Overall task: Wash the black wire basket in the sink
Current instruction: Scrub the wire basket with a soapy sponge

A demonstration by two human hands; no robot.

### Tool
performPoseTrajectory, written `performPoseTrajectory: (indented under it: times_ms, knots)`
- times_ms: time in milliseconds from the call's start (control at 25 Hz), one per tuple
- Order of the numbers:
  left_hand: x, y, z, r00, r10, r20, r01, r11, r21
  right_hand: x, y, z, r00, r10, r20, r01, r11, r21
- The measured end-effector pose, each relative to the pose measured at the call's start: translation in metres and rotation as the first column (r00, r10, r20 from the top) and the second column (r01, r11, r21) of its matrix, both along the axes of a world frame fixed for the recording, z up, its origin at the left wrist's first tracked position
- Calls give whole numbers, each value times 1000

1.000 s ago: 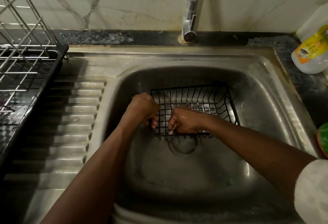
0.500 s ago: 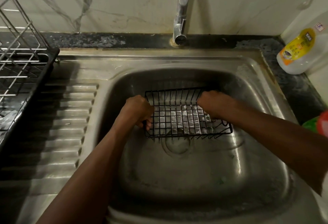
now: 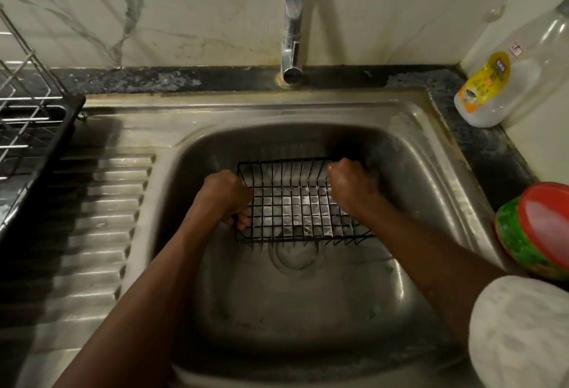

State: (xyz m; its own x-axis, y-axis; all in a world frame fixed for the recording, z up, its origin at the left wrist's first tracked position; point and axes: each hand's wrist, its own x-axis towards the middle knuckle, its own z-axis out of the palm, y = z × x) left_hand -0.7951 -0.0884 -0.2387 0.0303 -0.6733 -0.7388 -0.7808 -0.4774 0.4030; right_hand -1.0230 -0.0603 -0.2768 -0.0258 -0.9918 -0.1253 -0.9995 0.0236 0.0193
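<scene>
The black wire basket point(image 3: 292, 203) was held low in the sink point(image 3: 308, 310), in the far half of the basin, tipped so that its gridded floor, filmed with suds, was turned up towards the camera; its near edge was seen just over the far rim of the drain point(image 3: 297, 257). The left end was gripped by the left hand point(image 3: 226, 193), fingers curled round the wires; the right hand point(image 3: 349, 186) was balled over the far right corner, and whatever lay under it was hidden. Bare steel was left between the basket and the basin's near wall, with narrower gaps at both sides; the faucet point(image 3: 292, 18) was set behind the far rim. The ridged drainboard point(image 3: 101, 218) was bordered on the left by a dish rack point(image 3: 27, 129); a bottle point(image 3: 486, 89) and a red-lidded tub point(image 3: 538, 230) were kept on the right counter.
</scene>
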Motion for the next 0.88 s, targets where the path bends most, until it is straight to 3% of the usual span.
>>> performPoseTrajectory:
  times_ms: [160, 360, 400, 520, 640, 760, 880]
  knots:
    - [1, 0, 3, 1000, 5, 30, -5, 1000, 9, 11, 5, -13, 983, -66, 171, 67, 998, 0]
    - [3, -1, 3, 999, 31, 35, -32, 999, 15, 33, 6, -27, 934, 66, 351, -57, 998, -37]
    - [3, 0, 4, 999, 36, 25, -36, 999, 5, 38, 6, -28, 914, 50, 403, -25, 997, -68]
    - [4, 3, 3, 1000, 16, -8, -16, 1000, -7, 39, 7, -32, 795, -201, 572, 312, 945, -101]
    - [3, 4, 2, 1000, -7, -21, 7, 1000, 4, 32, 7, -42, 822, -329, 465, 397, 916, -53]
    - [3, 4, 1, 998, 15, -59, -14, 1000, 11, 29, 9, -38, 846, -225, 484, 312, 944, -105]
    - [2, 3, -4, 994, 40, -100, -36, 998, 43, 47, 16, -23, 773, 14, 634, 278, 891, -359]
